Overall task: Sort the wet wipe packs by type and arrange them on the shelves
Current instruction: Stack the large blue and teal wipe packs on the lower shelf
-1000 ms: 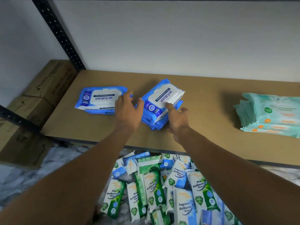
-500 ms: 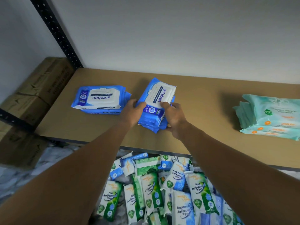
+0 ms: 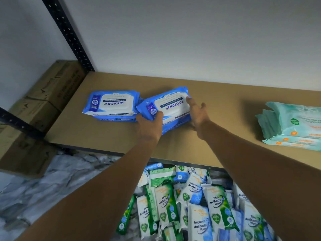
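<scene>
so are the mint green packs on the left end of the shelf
No, the mint green packs sit at the right end of the shelf.

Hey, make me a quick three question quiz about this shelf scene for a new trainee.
1. True or false: the pale green wipe packs lie right of the flat stack of blue antabax wipe packs.
2. Which hand grips the tilted blue antabax stack?
3. Fill in: the small green and white wipe pouches lie ___ the brown shelf board.
Key: 1 true; 2 left hand; 3 below.
</scene>
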Action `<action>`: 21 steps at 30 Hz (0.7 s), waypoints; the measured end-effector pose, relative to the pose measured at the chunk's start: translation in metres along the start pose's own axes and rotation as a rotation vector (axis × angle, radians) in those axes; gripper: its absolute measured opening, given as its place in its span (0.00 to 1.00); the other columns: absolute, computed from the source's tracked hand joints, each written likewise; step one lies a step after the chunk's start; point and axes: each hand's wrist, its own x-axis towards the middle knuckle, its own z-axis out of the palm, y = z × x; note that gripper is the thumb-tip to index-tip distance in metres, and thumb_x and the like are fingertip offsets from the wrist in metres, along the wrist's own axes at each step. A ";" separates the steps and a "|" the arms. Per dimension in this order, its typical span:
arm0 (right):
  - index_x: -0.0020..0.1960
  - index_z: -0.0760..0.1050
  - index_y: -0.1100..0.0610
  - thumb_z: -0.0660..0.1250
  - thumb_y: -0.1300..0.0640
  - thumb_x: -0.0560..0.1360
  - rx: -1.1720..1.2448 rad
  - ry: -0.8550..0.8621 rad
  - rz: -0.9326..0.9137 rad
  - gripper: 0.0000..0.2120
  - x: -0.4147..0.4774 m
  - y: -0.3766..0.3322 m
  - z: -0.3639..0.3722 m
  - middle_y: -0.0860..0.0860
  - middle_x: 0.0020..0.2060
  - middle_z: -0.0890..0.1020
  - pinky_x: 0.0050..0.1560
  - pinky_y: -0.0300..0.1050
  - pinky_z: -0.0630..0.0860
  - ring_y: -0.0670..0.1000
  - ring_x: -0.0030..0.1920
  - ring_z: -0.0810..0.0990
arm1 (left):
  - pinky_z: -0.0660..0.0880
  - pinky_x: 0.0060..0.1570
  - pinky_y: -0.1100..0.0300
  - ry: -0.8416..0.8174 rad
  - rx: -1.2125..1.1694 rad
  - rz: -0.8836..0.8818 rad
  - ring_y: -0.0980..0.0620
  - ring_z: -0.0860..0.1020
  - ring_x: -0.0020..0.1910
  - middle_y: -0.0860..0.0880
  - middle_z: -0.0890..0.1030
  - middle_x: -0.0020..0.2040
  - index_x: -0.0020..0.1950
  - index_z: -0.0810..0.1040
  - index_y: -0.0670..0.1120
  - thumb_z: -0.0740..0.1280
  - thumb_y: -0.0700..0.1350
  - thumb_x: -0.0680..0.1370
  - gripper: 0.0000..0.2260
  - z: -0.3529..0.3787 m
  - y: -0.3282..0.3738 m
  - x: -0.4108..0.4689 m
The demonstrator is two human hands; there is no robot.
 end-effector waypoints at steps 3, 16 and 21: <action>0.74 0.61 0.53 0.64 0.35 0.75 -0.119 0.012 -0.019 0.34 0.001 0.004 -0.008 0.52 0.65 0.74 0.63 0.51 0.71 0.55 0.60 0.74 | 0.69 0.52 0.58 -0.053 0.103 0.050 0.48 0.77 0.53 0.50 0.79 0.55 0.67 0.69 0.46 0.68 0.57 0.75 0.26 0.000 0.013 0.010; 0.65 0.71 0.56 0.61 0.32 0.75 -0.524 0.196 -0.156 0.32 -0.016 0.021 0.008 0.58 0.60 0.73 0.65 0.56 0.71 0.60 0.62 0.72 | 0.70 0.59 0.48 0.028 0.635 0.162 0.39 0.68 0.64 0.43 0.72 0.63 0.66 0.73 0.51 0.63 0.60 0.77 0.21 -0.013 0.051 0.028; 0.64 0.73 0.53 0.64 0.35 0.73 -0.498 0.205 -0.165 0.28 -0.014 0.008 -0.003 0.58 0.59 0.72 0.67 0.55 0.69 0.60 0.63 0.70 | 0.72 0.41 0.55 -0.041 0.334 0.115 0.42 0.80 0.47 0.50 0.78 0.41 0.52 0.71 0.47 0.70 0.56 0.70 0.18 -0.021 0.051 0.017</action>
